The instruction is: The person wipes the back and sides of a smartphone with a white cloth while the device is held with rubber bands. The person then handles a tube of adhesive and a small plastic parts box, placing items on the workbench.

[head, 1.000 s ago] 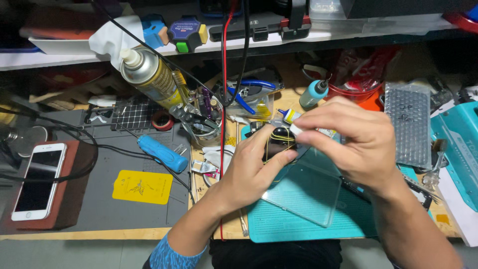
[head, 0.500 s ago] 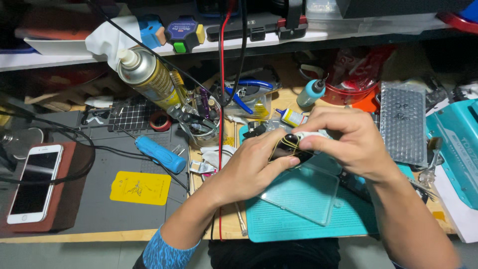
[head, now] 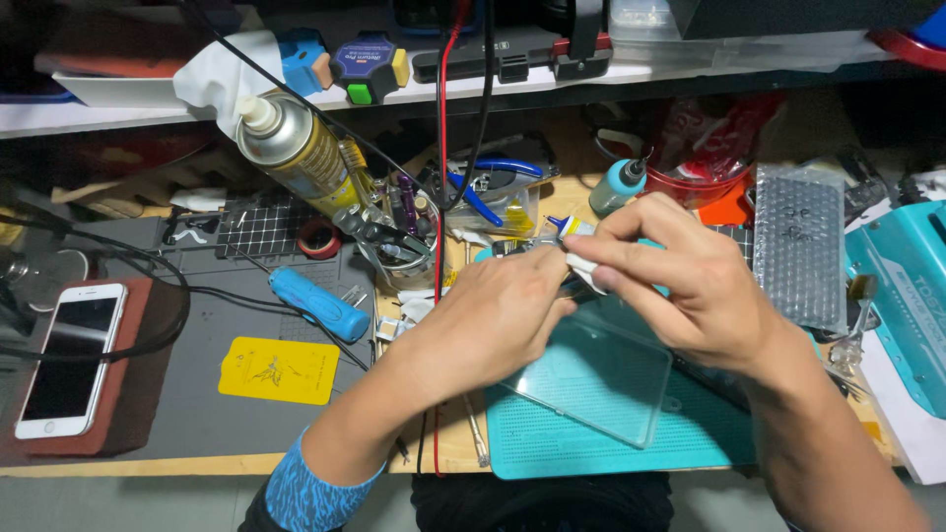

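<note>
Left hand (head: 503, 310) grips a small dark part (head: 576, 286), mostly hidden, above the teal ribbed mat (head: 591, 438) on the bench. Right hand (head: 680, 286) pinches a white wipe (head: 583, 266) against it. Clear plastic tray (head: 596, 379) lies just beneath.

A white smartphone (head: 69, 357) is laid far left of a teal silicone mat (head: 611, 443), on which a clear plastic plate (head: 599, 379) is rested, with a blue-handled screwdriver (head: 317, 304) placed between them.

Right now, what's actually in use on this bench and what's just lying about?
In use: left hand, right hand, small white piece pinched between them, clear plate, teal mat.

Lying about: spray can, blue screwdriver, phone, yellow card, bubble wrap.
</note>
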Tool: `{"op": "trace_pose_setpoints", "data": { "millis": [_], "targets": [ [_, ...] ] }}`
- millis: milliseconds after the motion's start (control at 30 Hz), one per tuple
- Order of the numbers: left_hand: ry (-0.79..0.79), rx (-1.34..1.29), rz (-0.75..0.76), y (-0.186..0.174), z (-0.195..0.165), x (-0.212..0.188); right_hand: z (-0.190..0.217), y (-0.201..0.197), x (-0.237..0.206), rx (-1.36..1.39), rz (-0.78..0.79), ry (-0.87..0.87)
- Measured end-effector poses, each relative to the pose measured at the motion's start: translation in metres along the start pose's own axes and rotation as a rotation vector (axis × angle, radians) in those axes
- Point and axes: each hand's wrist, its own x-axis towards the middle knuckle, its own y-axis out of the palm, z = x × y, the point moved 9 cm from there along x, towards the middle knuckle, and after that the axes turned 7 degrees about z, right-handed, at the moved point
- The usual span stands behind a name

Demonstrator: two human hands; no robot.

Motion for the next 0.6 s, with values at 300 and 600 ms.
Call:
{"op": "trace_pose_setpoints", "data": {
  "millis": [300,600],
  "targets": [
    [0.069,0.099,-0.13,-0.001,-0.009,0.002,-0.025,0.004,-0.003,0.257,-0.066,0.126],
    [-0.067,0.226,-0.141,0.01,-0.011,0.007,-0.09,0.019,-0.046,0.698,-0.338,0.509]
  ]
}}
